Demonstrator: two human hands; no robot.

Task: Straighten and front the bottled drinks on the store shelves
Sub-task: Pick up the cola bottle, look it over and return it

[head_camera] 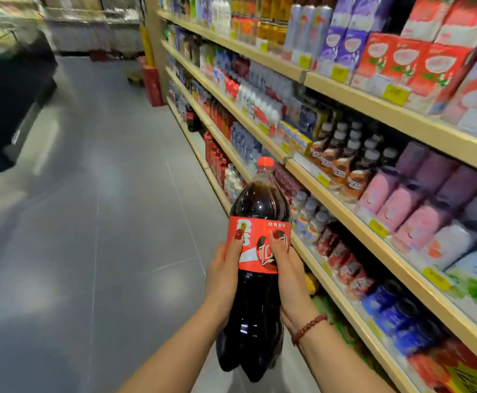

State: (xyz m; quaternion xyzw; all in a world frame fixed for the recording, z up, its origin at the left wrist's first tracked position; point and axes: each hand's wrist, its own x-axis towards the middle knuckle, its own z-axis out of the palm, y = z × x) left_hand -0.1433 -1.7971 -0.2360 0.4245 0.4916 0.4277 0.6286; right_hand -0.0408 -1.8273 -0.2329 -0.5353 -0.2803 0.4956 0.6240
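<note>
A large cola bottle [257,211] with a red cap and red label is held upright in the aisle, out in front of the shelves. My left hand [222,275] grips its left side, thumb on the label. My right hand [288,273] grips its right side, with a red bead bracelet on that wrist. The bottle's base hangs above the floor. The shelves [353,219] to the right carry rows of bottled drinks and cartons, some blurred.
Wooden shelf tiers run along the right side into the distance, with yellow price tags [378,227] on their edges. The grey tiled floor [104,222] stretches left. A dark cabinet [7,109] stands at the far left, and a red box [153,86] at the shelf's far end.
</note>
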